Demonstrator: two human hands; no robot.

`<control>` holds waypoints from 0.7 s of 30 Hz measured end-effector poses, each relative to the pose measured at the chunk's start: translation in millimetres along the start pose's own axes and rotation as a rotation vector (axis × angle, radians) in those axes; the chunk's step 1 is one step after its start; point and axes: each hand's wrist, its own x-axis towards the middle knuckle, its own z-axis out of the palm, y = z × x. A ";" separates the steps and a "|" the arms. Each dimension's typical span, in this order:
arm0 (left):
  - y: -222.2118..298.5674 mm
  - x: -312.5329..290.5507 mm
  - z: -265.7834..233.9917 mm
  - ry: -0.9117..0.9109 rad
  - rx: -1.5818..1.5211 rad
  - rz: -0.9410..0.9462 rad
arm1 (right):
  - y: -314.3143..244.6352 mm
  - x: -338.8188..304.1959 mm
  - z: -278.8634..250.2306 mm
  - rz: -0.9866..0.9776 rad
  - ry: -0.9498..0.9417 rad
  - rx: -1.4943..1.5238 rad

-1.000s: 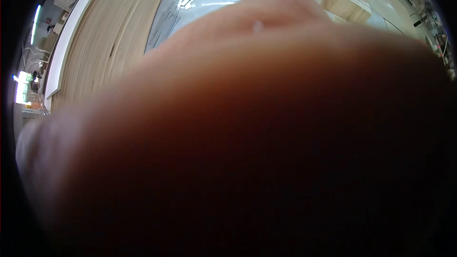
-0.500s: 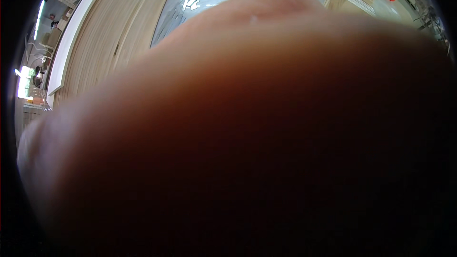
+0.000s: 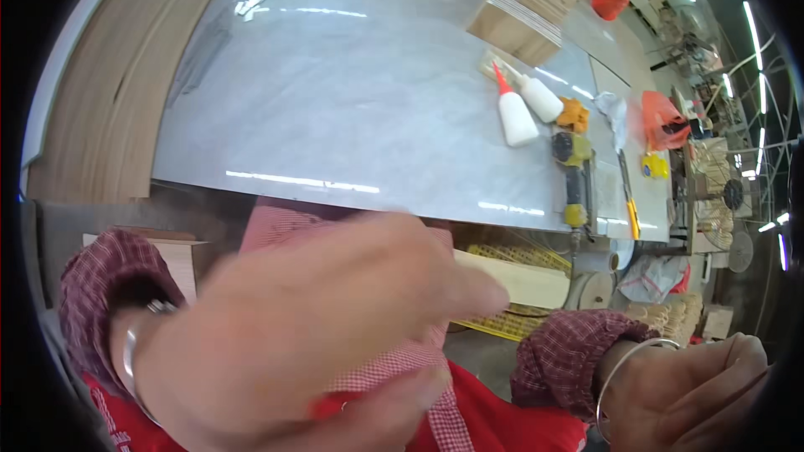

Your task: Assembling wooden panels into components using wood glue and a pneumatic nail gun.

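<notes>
Left hand released, right hand unreadable

Blurred at 7 o'clock, the left has thumb and fingers parted; at 4, the right's fingers bend, grasp impossible to tell. Near the left fingertips, a pale board overlaps a yellow crate, in or above it unclear. Contents stay hidden in two white bottles at 2 o'clock and an orange-red bag towards 3

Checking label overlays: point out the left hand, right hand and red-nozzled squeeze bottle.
Left hand point(image 3: 310, 305), head view: hand's middle.
Right hand point(image 3: 678, 392), head view: hand's middle.
Red-nozzled squeeze bottle point(image 3: 517, 121), head view: white body.
</notes>
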 end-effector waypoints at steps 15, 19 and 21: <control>28.8 43.7 99.6 0.098 0.436 0.067 | -91.1 -78.3 74.3 -0.008 0.143 0.039; 36.0 62.7 105.7 0.071 0.241 0.011 | -94.7 -65.2 83.0 -0.043 0.179 0.062; 34.1 58.2 100.1 0.064 0.246 0.018 | -100.9 -61.3 76.2 -0.052 0.176 0.066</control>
